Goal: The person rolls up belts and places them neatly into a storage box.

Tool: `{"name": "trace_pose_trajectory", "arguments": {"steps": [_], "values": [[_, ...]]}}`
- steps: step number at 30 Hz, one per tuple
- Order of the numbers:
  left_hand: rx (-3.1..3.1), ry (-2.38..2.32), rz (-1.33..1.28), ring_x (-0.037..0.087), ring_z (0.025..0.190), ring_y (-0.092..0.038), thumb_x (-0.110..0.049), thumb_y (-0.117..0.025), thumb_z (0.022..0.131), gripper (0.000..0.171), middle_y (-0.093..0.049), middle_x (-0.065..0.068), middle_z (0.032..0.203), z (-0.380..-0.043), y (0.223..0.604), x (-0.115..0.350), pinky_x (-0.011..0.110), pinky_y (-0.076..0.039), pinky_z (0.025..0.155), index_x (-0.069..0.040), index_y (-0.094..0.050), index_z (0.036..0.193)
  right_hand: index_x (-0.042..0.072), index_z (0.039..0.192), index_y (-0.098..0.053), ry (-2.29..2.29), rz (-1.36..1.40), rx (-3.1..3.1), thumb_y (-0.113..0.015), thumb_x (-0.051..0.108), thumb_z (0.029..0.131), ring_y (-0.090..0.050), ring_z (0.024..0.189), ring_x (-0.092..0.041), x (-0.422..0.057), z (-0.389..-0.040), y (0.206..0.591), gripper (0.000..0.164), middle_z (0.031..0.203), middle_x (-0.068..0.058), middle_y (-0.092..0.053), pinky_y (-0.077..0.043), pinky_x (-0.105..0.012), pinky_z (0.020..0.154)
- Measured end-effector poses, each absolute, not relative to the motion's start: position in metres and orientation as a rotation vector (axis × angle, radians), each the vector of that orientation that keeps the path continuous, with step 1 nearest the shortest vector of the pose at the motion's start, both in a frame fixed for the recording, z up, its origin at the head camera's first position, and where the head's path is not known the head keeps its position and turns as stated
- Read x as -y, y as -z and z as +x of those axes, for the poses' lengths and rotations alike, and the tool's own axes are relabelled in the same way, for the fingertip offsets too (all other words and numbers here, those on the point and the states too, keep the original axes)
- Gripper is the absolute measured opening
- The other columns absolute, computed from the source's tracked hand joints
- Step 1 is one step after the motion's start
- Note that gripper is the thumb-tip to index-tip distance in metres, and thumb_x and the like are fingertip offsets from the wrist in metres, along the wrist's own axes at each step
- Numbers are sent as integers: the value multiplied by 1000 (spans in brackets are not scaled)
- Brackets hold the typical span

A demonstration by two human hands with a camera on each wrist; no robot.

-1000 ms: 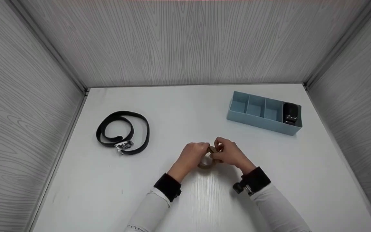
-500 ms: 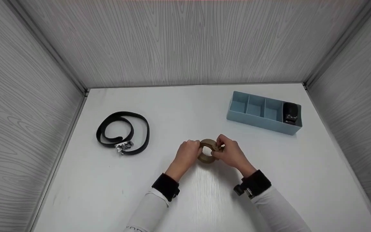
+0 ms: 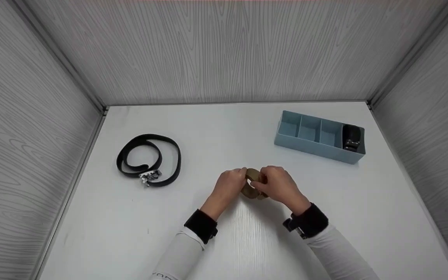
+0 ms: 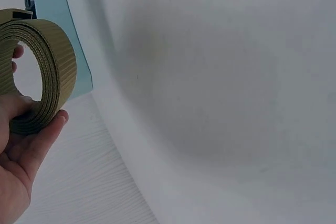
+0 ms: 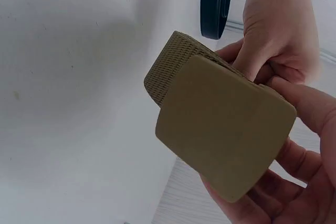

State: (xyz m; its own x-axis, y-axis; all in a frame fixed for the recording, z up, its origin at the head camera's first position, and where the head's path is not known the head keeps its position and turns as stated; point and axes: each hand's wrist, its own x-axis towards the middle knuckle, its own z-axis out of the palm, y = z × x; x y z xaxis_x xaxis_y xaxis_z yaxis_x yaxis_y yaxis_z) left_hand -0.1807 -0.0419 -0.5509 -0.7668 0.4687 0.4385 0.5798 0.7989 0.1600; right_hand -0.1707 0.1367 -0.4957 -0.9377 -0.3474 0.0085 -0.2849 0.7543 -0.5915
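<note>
A tan woven webbing belt (image 4: 64, 59) is rolled into a layered coil with an open middle. My left hand (image 3: 228, 186) pinches the coil from its left side, thumb inside the ring and fingers outside, as the left wrist view shows. On the other side my right hand (image 3: 282, 186) grips the belt at its flat, plain tan buckle (image 5: 226, 124), which covers part of the coil in the right wrist view. Both hands hold the coil tilted over the middle of the white table (image 3: 224, 136).
A black belt (image 3: 179, 155) with a silver buckle lies loosely coiled on the left. At the back right stands a blue divided box (image 3: 317, 149), a dark, shiny rolled thing (image 3: 351, 136) in its rightmost compartment. Grey wood-grain panels (image 3: 224, 50) enclose the table's back and sides.
The tan coil was raised between the hands and turned to show its ring, then tilted. My right hand has shifted its fingers along the coil's right side. The box and black belt stay put.
</note>
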Motion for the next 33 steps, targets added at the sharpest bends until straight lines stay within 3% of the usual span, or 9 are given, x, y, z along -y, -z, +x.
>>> {"name": "trace_pose_trajectory", "arguments": {"steps": [9,21,28,33], "values": [[2595,535,-783,14,64,-64,-6,-63,92,5,-67,5,76,-182,547,39,26,-50,57,-4,-68,90,11,77,-54,953,-514,-2854,-77,15,80,-53,64,-15,-129,-170,497,24,67,3,-54,-43,-31,56],[2709,668,-767,17,78,-68,-5,-68,89,10,-69,6,86,-179,546,37,28,-53,67,-4,-68,98,13,93,-66,978,-517,-2879,-76,11,77,-54,66,-15,-133,-168,503,19,73,4,-59,-43,-32,57],[2893,531,-717,21,83,-68,-23,-71,90,27,-70,7,94,-180,548,42,34,-54,67,-6,-69,111,10,97,-67,891,-498,-2871,-76,10,77,-53,62,-16,-147,-175,504,22,71,2,-59,-42,-32,54],[3072,313,-668,23,84,-67,-35,-74,87,36,-68,7,96,-179,555,51,37,-54,65,-10,-70,113,9,108,-68,814,-421,-2881,-72,11,79,-56,68,-20,-169,-188,502,30,83,-4,-65,-45,-34,56]]}}
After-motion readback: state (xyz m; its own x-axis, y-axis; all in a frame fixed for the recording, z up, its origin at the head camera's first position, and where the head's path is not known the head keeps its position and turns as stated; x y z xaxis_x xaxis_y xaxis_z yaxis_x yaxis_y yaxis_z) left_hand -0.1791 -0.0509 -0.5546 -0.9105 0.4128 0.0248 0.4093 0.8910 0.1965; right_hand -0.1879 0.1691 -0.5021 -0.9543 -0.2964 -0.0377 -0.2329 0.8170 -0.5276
